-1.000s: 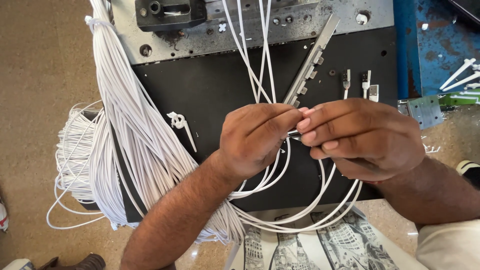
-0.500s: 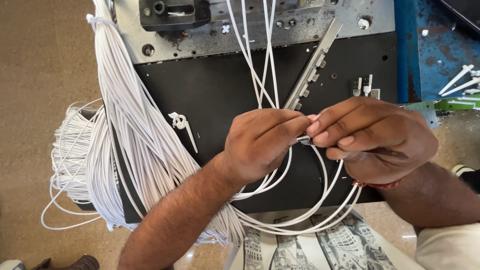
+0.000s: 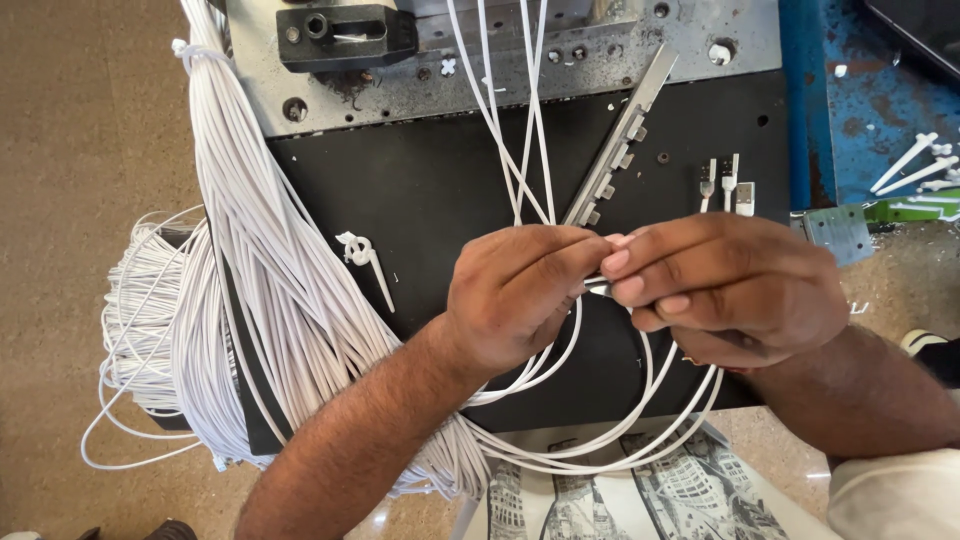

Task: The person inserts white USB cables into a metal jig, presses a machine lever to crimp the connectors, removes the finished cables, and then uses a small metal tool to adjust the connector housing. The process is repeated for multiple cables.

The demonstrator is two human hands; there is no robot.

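My left hand (image 3: 515, 295) and my right hand (image 3: 725, 285) meet fingertip to fingertip over a black work plate (image 3: 430, 190). Both pinch thin white wires (image 3: 520, 130) that run up from my fingers to the top edge and loop down below my hands (image 3: 610, 440). A small metal piece (image 3: 598, 288) shows between my fingertips; what it is I cannot tell. A slim metal strip with tabs (image 3: 620, 140) lies slanted just above my hands.
A thick bundle of white wires (image 3: 260, 260) hangs over the plate's left side, with coils (image 3: 140, 320) spilling onto the floor. A grey metal plate with a black block (image 3: 345, 35) lies at the top. Small terminals (image 3: 725, 185), a white tie (image 3: 365, 255), a blue surface (image 3: 850, 110), printed paper (image 3: 640, 500).
My hands stay together on the wires, with only slight finger shifts. The view has drifted a little.
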